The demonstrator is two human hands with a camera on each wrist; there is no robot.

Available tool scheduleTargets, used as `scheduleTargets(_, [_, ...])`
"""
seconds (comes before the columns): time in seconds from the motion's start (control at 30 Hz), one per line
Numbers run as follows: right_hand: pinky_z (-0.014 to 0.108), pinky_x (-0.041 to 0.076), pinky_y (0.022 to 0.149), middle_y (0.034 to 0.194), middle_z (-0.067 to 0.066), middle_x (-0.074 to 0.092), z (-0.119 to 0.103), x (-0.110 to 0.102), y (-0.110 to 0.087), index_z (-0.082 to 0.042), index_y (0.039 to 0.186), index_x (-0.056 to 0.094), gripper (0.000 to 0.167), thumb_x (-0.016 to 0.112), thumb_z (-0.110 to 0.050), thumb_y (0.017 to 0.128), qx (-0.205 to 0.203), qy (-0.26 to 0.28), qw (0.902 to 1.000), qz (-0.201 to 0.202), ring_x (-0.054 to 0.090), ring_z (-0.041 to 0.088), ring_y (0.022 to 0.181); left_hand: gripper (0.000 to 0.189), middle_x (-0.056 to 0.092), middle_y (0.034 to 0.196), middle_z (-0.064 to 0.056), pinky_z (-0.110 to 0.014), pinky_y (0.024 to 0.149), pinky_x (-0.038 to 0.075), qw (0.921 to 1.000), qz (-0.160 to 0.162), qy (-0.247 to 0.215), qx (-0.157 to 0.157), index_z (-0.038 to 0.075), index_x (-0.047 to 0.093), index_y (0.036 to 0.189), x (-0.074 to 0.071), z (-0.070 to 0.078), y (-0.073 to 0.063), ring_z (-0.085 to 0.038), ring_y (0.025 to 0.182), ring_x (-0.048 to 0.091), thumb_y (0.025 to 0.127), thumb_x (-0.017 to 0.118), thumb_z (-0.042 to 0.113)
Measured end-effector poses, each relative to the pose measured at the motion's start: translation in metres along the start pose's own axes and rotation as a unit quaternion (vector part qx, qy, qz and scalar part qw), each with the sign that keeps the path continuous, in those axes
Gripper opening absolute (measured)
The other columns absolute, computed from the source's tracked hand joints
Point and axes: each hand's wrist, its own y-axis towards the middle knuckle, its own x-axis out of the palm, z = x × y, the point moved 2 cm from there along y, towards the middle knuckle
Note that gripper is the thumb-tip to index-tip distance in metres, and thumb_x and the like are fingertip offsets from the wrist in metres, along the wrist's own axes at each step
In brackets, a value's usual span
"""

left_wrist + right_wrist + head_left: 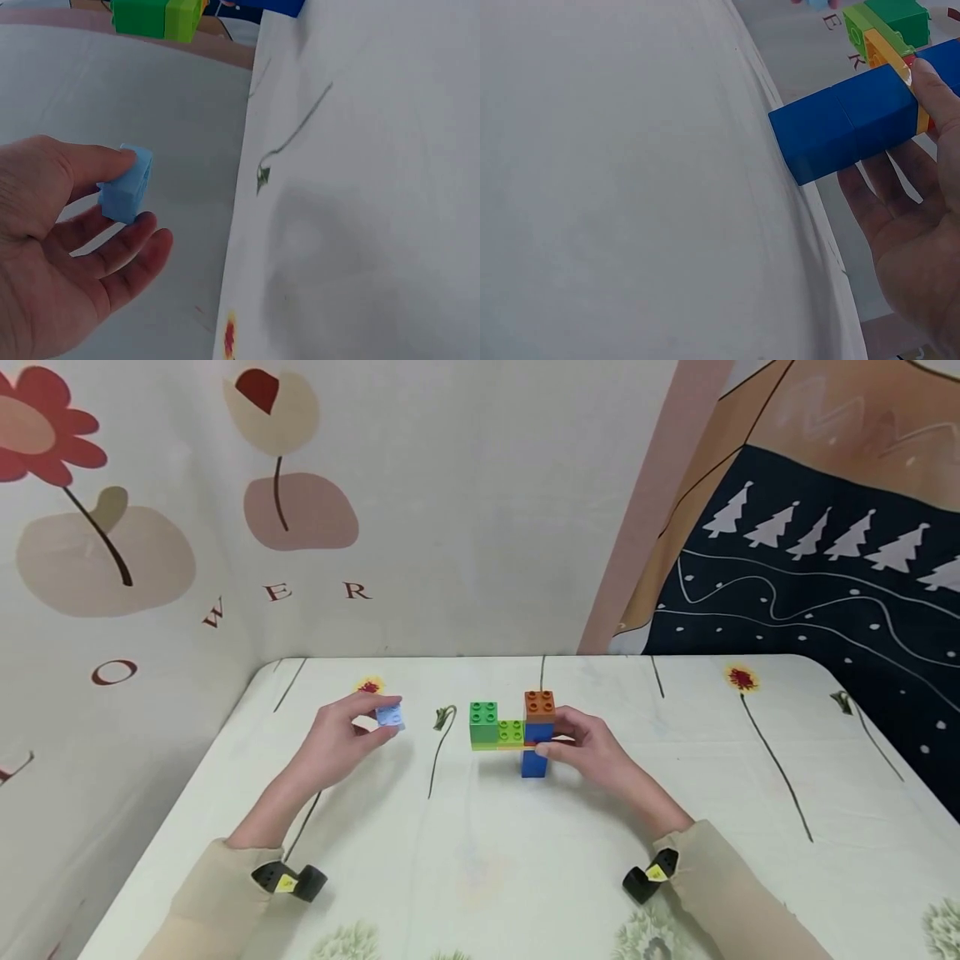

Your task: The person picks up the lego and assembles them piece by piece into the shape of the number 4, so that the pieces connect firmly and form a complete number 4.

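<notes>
Between thumb and fingers, my left hand (340,739) pinches a light blue toy brick (390,716), held above the table. My right hand (600,750) grips an assembly of joined bricks near its middle. In that assembly, an orange brick (539,706) tops a blue one, and blue bricks (847,120) form the column below. A thin yellow-orange layer (889,56) reaches out to the left, carrying a lime green brick (511,732) and a taller green brick (483,722). The light blue brick is apart from the assembly. My right fingers partly cover the joint where a bit of red shows.
A white cloth printed with flowers covers the table (480,860). Behind it hangs a pale printed curtain (465,510), with a dark tree-patterned cloth (810,568) at the right. Each wrist wears a small black camera, such as the left one (291,878).
</notes>
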Motion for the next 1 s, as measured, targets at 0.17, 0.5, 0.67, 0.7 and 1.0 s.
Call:
scheduleTargets(0.17, [0.026, 0.055, 0.091, 0.129, 0.017, 0.066, 0.0, 0.001, 0.0, 0.001, 0.132, 0.06, 0.039, 0.073, -0.008, 0.096, 0.005, -0.005, 1.0, 0.002, 0.063, 0.03, 0.118, 0.043, 0.067, 0.123, -0.014, -0.019, 0.079, 0.055, 0.9996, 0.008, -0.027, 0.005, 0.003, 0.068, 0.132, 0.005, 0.013, 0.002, -0.029, 0.105, 0.065, 0.09, 0.078, 0.002])
scheduleTargets(0.5, [0.027, 0.056, 0.09, 0.128, 0.018, 0.067, 0.002, -0.001, 0.001, 0.002, 0.129, 0.061, 0.037, 0.073, -0.009, 0.096, 0.002, -0.01, 0.9999, 0.001, 0.064, 0.029, 0.117, 0.042, 0.068, 0.123, -0.01, -0.02, 0.084, 0.055, 0.9919, 0.005, -0.127, 0.013, 0.002, 0.069, 0.131, 0.016, 0.036, 0.009, -0.025, 0.107, 0.062, 0.09, 0.078, 0.0])
scheduleTargets(0.67, [0.027, 0.056, 0.089, 0.127, 0.018, 0.067, 0.002, -0.004, 0.0, 0.002, 0.129, 0.061, 0.037, 0.073, -0.009, 0.096, 0.004, -0.019, 0.9998, 0.006, 0.064, 0.032, 0.117, 0.042, 0.067, 0.122, -0.01, -0.022, 0.085, 0.056, 0.9853, -0.008, -0.171, 0.007, 0.003, 0.069, 0.131, 0.027, 0.046, 0.016, -0.025, 0.106, 0.063, 0.09, 0.078, 0.0])
scheduleTargets(0.7, [0.027, 0.056, 0.089, 0.127, 0.018, 0.067, 0.002, -0.004, 0.0, 0.002, 0.129, 0.06, 0.037, 0.073, -0.009, 0.096, 0.004, -0.02, 0.9998, 0.006, 0.064, 0.032, 0.118, 0.042, 0.067, 0.122, -0.01, -0.022, 0.085, 0.056, 0.9839, -0.01, -0.179, 0.005, 0.003, 0.069, 0.131, 0.03, 0.048, 0.017, -0.025, 0.106, 0.063, 0.09, 0.078, 0.0])
scheduleTargets(1.0, [0.026, 0.056, 0.088, 0.124, 0.02, 0.068, 0.0, -0.002, 0.001, 0.004, 0.126, 0.061, 0.034, 0.073, -0.006, 0.096, 0.004, -0.014, 0.9999, 0.0, 0.064, 0.034, 0.116, 0.04, 0.066, 0.125, -0.009, -0.024, 0.085, 0.057, 0.9745, -0.012, -0.224, 0.001, 0.005, 0.07, 0.13, 0.042, 0.059, 0.018, -0.028, 0.105, 0.064, 0.091, 0.077, 0.001])
